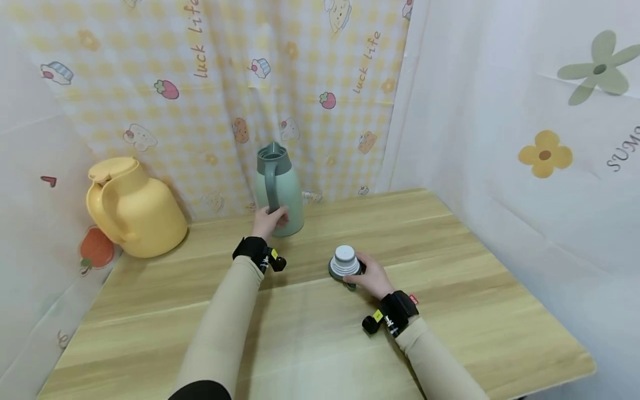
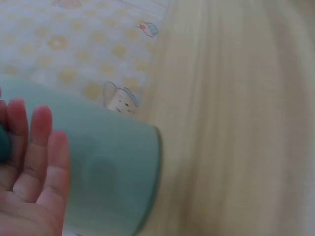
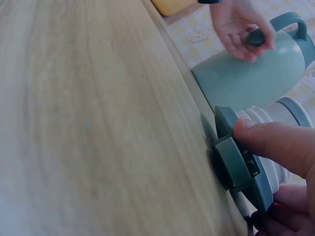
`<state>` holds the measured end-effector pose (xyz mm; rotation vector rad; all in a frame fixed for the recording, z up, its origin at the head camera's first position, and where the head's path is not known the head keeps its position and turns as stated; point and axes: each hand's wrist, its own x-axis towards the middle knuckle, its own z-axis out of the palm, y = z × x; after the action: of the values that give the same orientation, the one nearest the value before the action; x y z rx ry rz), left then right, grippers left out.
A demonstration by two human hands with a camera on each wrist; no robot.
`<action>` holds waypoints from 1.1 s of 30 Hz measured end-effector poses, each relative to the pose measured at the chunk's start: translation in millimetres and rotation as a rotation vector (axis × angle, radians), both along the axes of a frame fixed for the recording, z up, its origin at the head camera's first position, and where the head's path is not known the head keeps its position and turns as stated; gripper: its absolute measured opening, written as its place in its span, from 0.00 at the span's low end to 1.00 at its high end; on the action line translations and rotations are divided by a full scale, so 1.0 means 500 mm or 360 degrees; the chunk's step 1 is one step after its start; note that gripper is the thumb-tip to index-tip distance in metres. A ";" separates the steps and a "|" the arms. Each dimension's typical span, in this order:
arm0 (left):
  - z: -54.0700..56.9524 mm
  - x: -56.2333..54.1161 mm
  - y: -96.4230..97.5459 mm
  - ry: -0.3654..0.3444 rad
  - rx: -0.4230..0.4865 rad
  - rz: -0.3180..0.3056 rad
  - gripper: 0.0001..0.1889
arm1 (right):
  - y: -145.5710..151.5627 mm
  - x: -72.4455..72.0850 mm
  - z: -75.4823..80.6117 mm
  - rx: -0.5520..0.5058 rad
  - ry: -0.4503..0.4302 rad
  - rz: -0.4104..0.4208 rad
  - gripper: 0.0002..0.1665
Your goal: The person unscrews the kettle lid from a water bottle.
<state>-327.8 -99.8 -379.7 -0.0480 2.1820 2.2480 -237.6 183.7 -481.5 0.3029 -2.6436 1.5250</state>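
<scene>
A mint-green thermos jug (image 1: 294, 191) stands lidless at the back of the table, its mouth uncovered. My left hand (image 1: 269, 221) is at the lower end of its dark green handle (image 1: 271, 186), thumb and fingers loosely round the tip; in the left wrist view several fingers (image 2: 42, 162) lie beside the jug's body. Nearer to me and to the right, my right hand (image 1: 372, 276) pinches the jug's lid (image 1: 345, 261) by its rim. This lid is upside down, its ribbed pale grey stopper (image 3: 261, 115) upward and its dark green top (image 3: 234, 162) at the tabletop.
A yellow jug (image 1: 150, 214) with its lid on stands at the back left corner of the wooden table (image 1: 310, 344). Patterned curtains (image 1: 310, 66) hang close behind the table and along both sides. Each wrist wears a black strap with a small camera.
</scene>
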 end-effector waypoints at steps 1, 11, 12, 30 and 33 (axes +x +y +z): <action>-0.008 -0.002 -0.001 -0.0037 0.0002 0.0001 0.12 | 0.001 -0.001 0.002 -0.0001 -0.0001 -0.0001 0.41; -0.128 0.112 -0.007 -0.0245 0.0221 -0.0395 0.09 | -0.003 -0.010 0.010 0.0039 -0.0015 -0.0004 0.41; -0.137 0.136 -0.009 -0.0271 0.0219 -0.0512 0.09 | -0.005 -0.012 0.010 0.0041 -0.0021 -0.0004 0.41; -0.192 0.275 -0.023 -0.0084 0.0290 -0.0926 0.13 | -0.046 -0.186 0.030 0.0032 -0.0167 0.0124 0.39; -0.193 0.282 -0.018 -0.0088 0.0293 -0.0947 0.18 | -0.053 -0.221 0.036 0.0132 -0.0173 0.0102 0.42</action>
<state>-186.6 -108.8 -476.4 0.4672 1.6524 2.0426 -347.9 157.2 -463.3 0.3223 -2.8129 1.4934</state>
